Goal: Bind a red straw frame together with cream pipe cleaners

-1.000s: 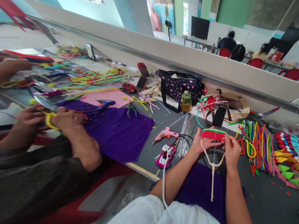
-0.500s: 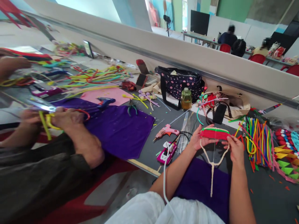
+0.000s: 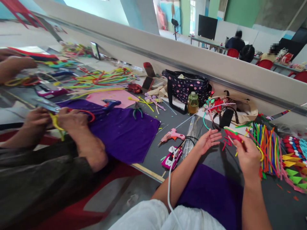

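My right hand [image 3: 248,156] is closed around one end of a red, green and cream pipe-cleaner piece [image 3: 232,133], now seen nearly edge-on. Its cream strand is mostly out of sight behind my fingers. Palm up and fingers stretched, my left hand [image 3: 209,140] holds nothing and lies just left of the piece. Below my forearms a purple cloth [image 3: 211,195] covers the table's front edge. A pink glue gun [image 3: 173,135] and a bundle of clear glue sticks [image 3: 192,135] lie left of my left hand.
Coloured pipe cleaners [image 3: 268,147] lie to the right. A white cable [image 3: 169,188] runs from a purple power strip [image 3: 172,158] across my lap. Behind stand a bottle [image 3: 193,103] and a dotted bag [image 3: 187,86]. At left, a co-worker's hands [image 3: 72,119] work with scissors [image 3: 45,104].
My left hand has let go of the pipe-cleaner piece and opened. My right hand has turned the piece edge-on and moved it right. The hanging cream strand no longer shows.
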Demonstrator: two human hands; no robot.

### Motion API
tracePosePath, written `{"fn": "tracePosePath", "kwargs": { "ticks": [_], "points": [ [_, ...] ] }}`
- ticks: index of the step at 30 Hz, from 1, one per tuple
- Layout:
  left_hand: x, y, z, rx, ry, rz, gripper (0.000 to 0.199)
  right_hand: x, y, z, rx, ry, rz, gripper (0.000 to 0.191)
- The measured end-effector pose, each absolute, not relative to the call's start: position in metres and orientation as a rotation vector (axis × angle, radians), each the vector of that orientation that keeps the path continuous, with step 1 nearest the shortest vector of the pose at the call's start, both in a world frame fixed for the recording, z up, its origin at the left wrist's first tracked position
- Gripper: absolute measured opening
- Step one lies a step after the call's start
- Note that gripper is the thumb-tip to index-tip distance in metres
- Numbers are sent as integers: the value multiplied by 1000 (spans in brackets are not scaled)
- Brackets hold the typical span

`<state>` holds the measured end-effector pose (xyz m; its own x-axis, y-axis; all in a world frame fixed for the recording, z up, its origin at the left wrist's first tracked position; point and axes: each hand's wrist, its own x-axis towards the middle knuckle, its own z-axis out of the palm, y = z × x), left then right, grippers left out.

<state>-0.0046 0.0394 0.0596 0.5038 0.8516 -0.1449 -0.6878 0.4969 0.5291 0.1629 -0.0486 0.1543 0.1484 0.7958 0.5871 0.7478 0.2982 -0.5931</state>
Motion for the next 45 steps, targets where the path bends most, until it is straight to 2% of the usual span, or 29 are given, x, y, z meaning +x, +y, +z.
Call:
{"fn": "tracePosePath", "kwargs": {
  "ticks": [2, 4, 6, 9, 12, 17, 19, 24, 27, 36, 41, 45],
  "points": [
    [-5, 39, 62, 410, 288, 860, 52, 142, -55, 140, -1403, -1876, -143, 24],
    [-6, 40, 63, 434, 248, 834, 45, 122, -61, 118, -1353, -2062, -215, 29],
    [-8, 42, 60, 488, 270, 826, 41, 108, -67, 95, -1337, -2159, -190, 32],
    [-12, 46, 50, 523, 308, 788, 50, 106, -77, 78, -1319, -2217, -35, 33],
    [-17, 46, 41, 501, 334, 769, 51, 125, -81, 83, -1313, -2079, 96, 29],
    [-13, 39, 36, 494, 338, 721, 48, 182, -64, 99, -1602, -1629, 65, 26],
    [-8, 37, 38, 514, 334, 691, 47, 201, -52, 99, -1707, -1519, 218, 31],
    [1, 36, 45, 599, 342, 621, 48, 220, -29, 89, -1559, -1093, 995, 39],
    [2, 35, 48, 628, 370, 634, 47, 217, -24, 83, -1425, -796, 1192, 37],
    [-19, 15, 30, 820, 704, 739, 51, 218, -23, 76, -1346, -598, 1167, 37],
    [-21, 14, 27, 834, 724, 829, 46, 221, -20, 80, -1432, -726, 1156, 38],
    [-22, 17, 29, 757, 723, 826, 50, 223, -18, 80, -1434, -841, 1103, 37]
  ]
}}
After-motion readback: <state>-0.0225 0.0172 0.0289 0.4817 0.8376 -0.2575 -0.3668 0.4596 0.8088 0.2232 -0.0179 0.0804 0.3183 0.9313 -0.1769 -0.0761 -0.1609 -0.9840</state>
